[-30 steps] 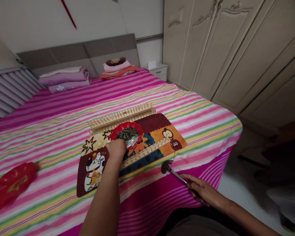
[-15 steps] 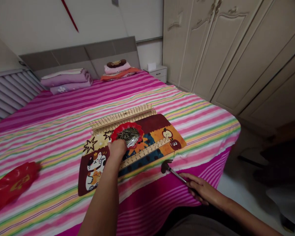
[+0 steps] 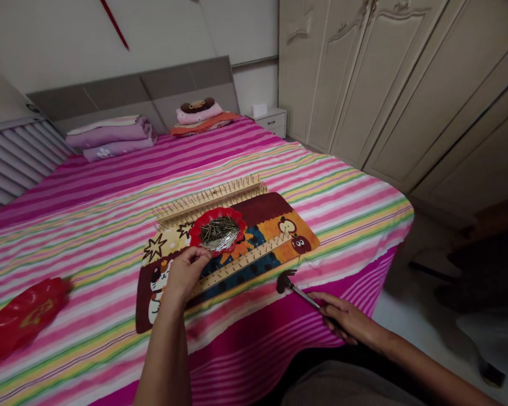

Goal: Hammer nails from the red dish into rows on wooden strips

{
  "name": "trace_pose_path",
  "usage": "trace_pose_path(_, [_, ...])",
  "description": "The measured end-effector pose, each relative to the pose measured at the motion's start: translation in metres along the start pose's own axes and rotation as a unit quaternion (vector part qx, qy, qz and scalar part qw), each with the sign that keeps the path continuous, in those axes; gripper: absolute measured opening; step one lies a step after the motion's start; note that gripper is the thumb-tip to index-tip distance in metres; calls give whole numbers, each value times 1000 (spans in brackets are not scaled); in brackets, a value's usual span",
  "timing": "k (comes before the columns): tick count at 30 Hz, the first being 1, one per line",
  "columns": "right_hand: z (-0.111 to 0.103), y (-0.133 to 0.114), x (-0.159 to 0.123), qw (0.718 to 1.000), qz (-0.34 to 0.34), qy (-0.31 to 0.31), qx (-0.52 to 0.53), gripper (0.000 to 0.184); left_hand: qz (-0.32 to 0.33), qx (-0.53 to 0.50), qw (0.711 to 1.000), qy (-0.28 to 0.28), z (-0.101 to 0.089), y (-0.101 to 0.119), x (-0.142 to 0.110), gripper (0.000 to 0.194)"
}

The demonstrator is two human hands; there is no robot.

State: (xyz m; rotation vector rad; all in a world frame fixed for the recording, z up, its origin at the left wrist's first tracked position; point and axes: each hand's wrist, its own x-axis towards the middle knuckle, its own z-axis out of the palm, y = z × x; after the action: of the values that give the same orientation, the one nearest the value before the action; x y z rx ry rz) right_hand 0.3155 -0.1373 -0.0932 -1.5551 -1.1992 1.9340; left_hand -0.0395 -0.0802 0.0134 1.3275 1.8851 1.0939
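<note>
My right hand (image 3: 342, 316) is wrapped round the handle of a claw hammer (image 3: 305, 294), whose dark head rests over the front edge of the bed cover. My left hand (image 3: 188, 269) is pinched, just in front of a red scalloped bowl (image 3: 195, 232) full of loose nails (image 3: 220, 232). Whatever lies between its fingertips is too small to make out. Close by those fingers is the left end of a narrow wooden strip (image 3: 241, 262) with a row of nails standing in it. Under bowl and strip lies a printed mat (image 3: 307, 225) with cartoon figures.
Behind the bowl, more wooden strips (image 3: 207, 200) bristle with upright nails. A red plastic piece (image 3: 25, 318) lies on the striped bed cover (image 3: 88, 304) at left. Folded bedding (image 3: 114, 135) is stacked by the headboard, and a wardrobe (image 3: 364, 84) stands at right.
My left hand has drawn back from the nails in the bowl toward the left end of the front strip, fingers pinched. My right hand and the hammer have hardly moved.
</note>
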Motion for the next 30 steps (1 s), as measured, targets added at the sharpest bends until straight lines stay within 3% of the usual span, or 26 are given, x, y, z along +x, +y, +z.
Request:
trace_pose_path(4, [0,-1,-1,1000,8,3,-11,59,-71,-105,992,25,2,-17,-40,22])
trace_pose_path(10, [-1,-2,-2,1000,12,3,-24,57,-177,-58,982,1,10,-54,-96,21])
trace_pose_path(17, [-1,-4,-5,1000,2,-4,-7,56,-200,-110,974,-8,25,-73,-128,26])
trace_pose_path(23, [0,-6,-6,1000,14,3,-11,56,-223,-92,970,-15,19,-63,-131,34])
trace_pose_path(30, [1,-4,-6,1000,-1,9,-16,56,-134,20,989,63,0,-21,-91,31])
